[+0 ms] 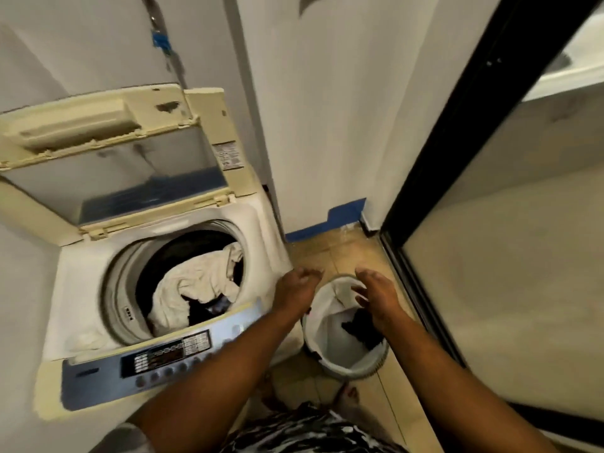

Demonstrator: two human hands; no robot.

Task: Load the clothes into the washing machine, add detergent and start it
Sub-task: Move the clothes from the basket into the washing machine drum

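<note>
A person stands at a top-loading washer (98,289) whose lid (124,165) is folded up and back against the wall. Inside the drum (130,266) lie a crumpled white cloth (192,286) and some dark clothes (206,310) beneath it. The control panel (163,358) runs along the near edge of the machine.

Both bare arms reach forward and down over a round basket (349,364) that stands on the tiled floor (330,253) just beside the washer's right side. The basket has a white liner (330,325) and holds a dark garment (362,328) near its bottom.

The left hand (297,287) hovers over the basket's left rim by the washer's corner, fingers (310,275) loosely curled and holding nothing. The right hand (376,292) hovers above the basket's right side, fingers (361,294) spread and relaxed, also holding nothing; motion blur hides whether it touches the dark garment.

A dark door frame (457,132) rises at right, and blue tape (330,220) lines the wall's foot.
</note>
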